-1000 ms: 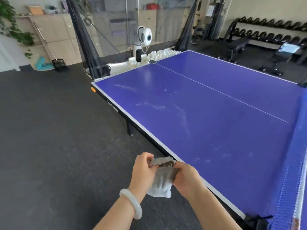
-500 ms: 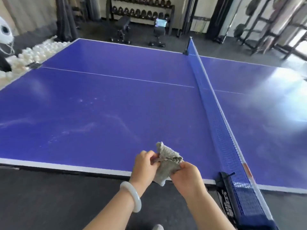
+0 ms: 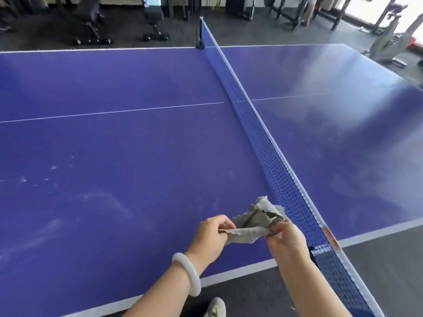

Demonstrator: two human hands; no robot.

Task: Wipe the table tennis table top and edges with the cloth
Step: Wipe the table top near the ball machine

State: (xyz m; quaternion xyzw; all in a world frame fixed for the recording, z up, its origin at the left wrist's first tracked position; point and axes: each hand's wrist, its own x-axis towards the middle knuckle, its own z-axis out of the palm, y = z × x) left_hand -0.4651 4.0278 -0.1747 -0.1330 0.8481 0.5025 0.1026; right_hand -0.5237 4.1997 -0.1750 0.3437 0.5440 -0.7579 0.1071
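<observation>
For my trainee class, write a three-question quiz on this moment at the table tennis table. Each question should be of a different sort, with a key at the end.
1. True or false: the cloth lies spread flat on the table.
2. Which wrist wears the white bracelet? A. left B. right C. neither
3. Fill the gap: the pale smudges on the table lie to the person's ____ of the net.

Key
1. False: the left hand and the right hand both grip it, crumpled between them.
2. A
3. left
</observation>
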